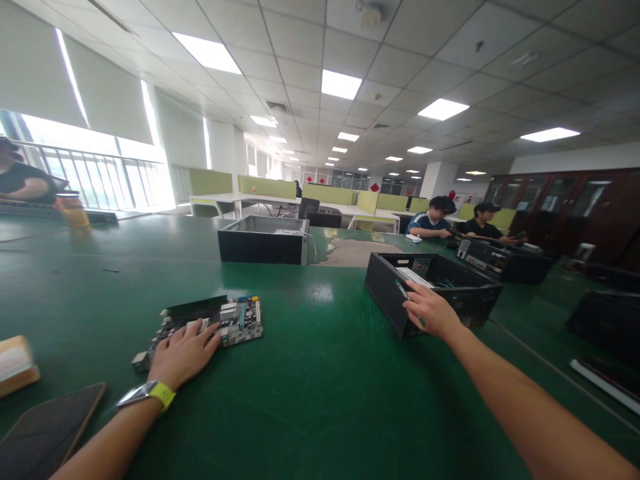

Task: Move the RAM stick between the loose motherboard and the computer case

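Observation:
A green motherboard [235, 319] lies flat on the green table [320, 373]. My left hand [183, 353], with a yellow-strapped watch on the wrist, rests on the board's near left part with fingers laid flat. To the right stands an open black computer case [465, 293]. My right hand [430, 310] lies on the case's near rim, fingers curled over the edge.
A second black and grey case [263, 241] stands farther back at the centre. A phone [45, 427] and a tan object [15, 365] lie at the near left. Two people sit with more cases at the far right, another person at the far left.

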